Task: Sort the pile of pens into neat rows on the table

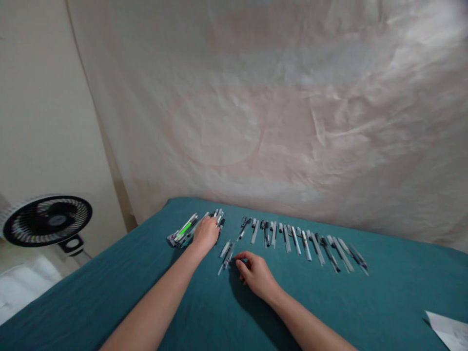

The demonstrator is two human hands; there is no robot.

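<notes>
My left hand (206,231) reaches over a heap of pens (179,236) at the left, one of them bright green. The back of the hand hides its fingers, so I cannot see whether they grip a pen. My right hand (257,275) hovers at or just above the cloth, its fingers loosely curled, with a gap between thumb and forefinger and nothing visible in them. Just left of its fingertips lie a few clear pens and caps (226,256). Beyond it, a long row of pens with caps beside them (295,241) stretches to the right.
A dark green cloth (204,312) covers the surface, which ends at a draped pale sheet (292,161) behind. A black and white fan (54,220) stands off the left edge. White paper (449,331) lies at the lower right.
</notes>
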